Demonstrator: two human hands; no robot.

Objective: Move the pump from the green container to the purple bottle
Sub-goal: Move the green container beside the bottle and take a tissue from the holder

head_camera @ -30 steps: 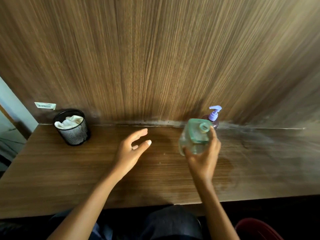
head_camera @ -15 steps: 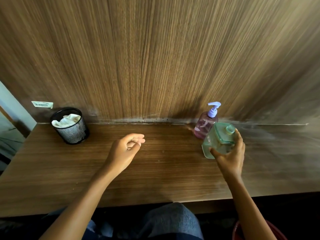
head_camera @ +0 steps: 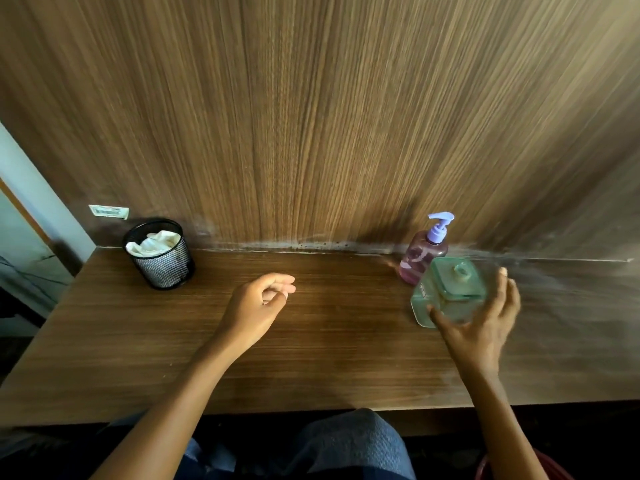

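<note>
Mesh cup [head_camera: 160, 258] with white cloth stands at ten o'clock on the table [head_camera: 329, 358]. Left hand [head_camera: 257, 306] loosely curled, empty, centre. Right hand [head_camera: 485, 323] grips green container [head_camera: 450, 292] at three o'clock, just before purple bottle [head_camera: 420, 259] bearing pump [head_camera: 440, 227].

one purple bottle [head_camera: 420, 258], one pump [head_camera: 439, 227], one green container [head_camera: 448, 292], one mesh cup [head_camera: 160, 259], two hands [head_camera: 254, 306].
</note>
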